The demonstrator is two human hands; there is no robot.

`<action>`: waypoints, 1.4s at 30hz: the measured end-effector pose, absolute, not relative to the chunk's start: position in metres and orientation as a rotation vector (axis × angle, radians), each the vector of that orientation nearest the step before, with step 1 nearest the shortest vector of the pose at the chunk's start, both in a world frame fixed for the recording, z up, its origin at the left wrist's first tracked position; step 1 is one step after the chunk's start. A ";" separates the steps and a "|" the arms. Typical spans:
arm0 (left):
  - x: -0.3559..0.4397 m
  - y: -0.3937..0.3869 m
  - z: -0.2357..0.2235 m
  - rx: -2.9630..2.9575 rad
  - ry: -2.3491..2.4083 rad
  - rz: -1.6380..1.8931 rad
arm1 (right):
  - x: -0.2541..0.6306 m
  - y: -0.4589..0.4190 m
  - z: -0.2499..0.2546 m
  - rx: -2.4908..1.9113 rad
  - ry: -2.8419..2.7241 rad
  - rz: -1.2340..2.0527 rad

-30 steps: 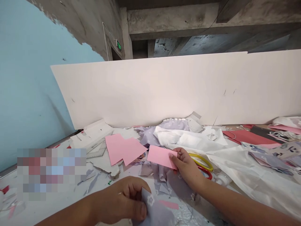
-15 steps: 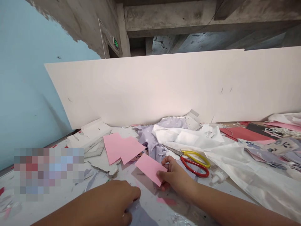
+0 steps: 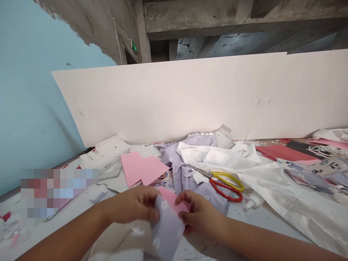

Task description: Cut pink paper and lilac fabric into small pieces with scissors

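Low in the middle, my left hand [image 3: 140,204] pinches a lavender fabric piece [image 3: 167,232] printed with small white flowers. Behind that fabric is a pink paper card [image 3: 169,197], gripped at its right side between the thumb and fingers of my right hand [image 3: 194,212]. The fabric covers part of the card, and I cannot tell whether the two are touching. Beyond my hands lie more pink paper pieces [image 3: 144,168], stepped in outline. Scissors [image 3: 212,175] with one yellow and one red handle rest open on the cloth, just past my right hand.
White fabric [image 3: 272,181] spreads across the right, beside a small clear plastic bottle [image 3: 253,201]. Lavender cloth [image 3: 174,156] lies behind the hands. Patterned scraps [image 3: 310,174] and red sheets [image 3: 288,154] sit far right. A tall white board [image 3: 168,105] stands along the back.
My left hand has come up, now holding the lavender fabric against or in front of the pink card. My right hand keeps the card, which is lower and partly covered.
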State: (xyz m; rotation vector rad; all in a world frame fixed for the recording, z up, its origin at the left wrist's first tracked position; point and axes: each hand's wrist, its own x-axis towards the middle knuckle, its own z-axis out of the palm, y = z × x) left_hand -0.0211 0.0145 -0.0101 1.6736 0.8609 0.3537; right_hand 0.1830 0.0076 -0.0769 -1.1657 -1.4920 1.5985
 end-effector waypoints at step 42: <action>-0.020 0.016 -0.041 2.386 1.425 0.261 | 0.277 0.048 -0.005 -1.920 -2.170 0.151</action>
